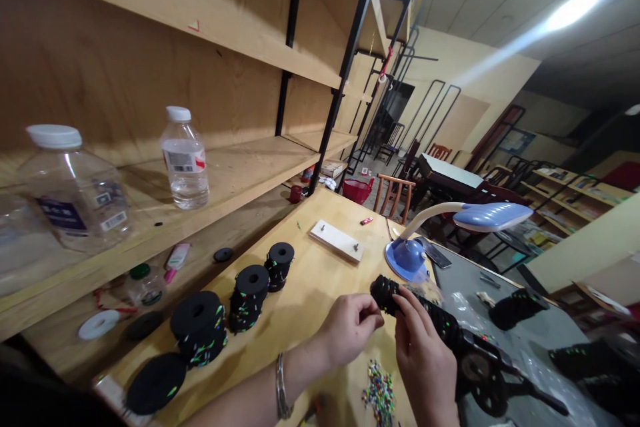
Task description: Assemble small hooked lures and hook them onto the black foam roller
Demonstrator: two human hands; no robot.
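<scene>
The black roll (443, 322) lies slantwise on the near side of the lamp (405, 260), its long axis running from a free end just in front of the lamp's base down and rightward to a dark crank (493, 374). That free end points left, toward the shelf side and a little away from the person. The right hand (425, 354) grasps the roll near this end, fingers bent over it with hardly any gap. The left hand (347, 328) is beside the tip, thumb and fingers drawn together in a pinch; I can't tell from here whether anything is between them. A bracelet (283, 387) circles that wrist.

Small mixed-colour beads (379, 390) lie in a heap on the person's side of the lamp, below the hands. A white board (336, 240) with two bolts sits left of the lamp. Farther left of it, three black spools (249, 299) stand upright in a row, green bits showing on their sides. A phone (435, 252) lies just right of the lamp's base. Well left of the lamp, a water bottle (184, 164) stands on a shelf (260, 160).
</scene>
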